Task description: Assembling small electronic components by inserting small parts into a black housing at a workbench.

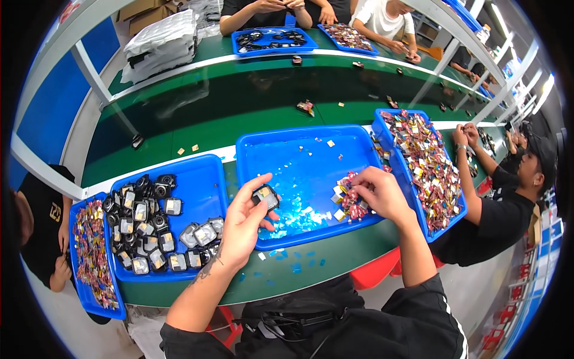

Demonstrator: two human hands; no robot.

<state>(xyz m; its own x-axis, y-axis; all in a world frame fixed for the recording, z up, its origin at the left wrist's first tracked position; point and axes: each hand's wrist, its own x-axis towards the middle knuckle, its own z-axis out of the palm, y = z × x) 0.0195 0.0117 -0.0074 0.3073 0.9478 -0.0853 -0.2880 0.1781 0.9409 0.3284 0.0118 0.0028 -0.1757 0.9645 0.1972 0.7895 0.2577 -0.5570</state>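
Left hand [242, 221] pinches a small black module [265, 196] by its edges over the middle blue tray [299, 149]. Right hand [379, 192] has fingers curled onto the pile of small wrapped pieces [350, 200] at the tray's right. Module looks light, rigid, probably fragile-faced; edge grip seems best.

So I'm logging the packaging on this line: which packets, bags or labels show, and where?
Small foil packets: under the right hand in the middle blue plastic tray; red, gold, silver.
Heaped foil packets: right blue tray; same colours.
White plastic bags: stacked far left, across the green belt.
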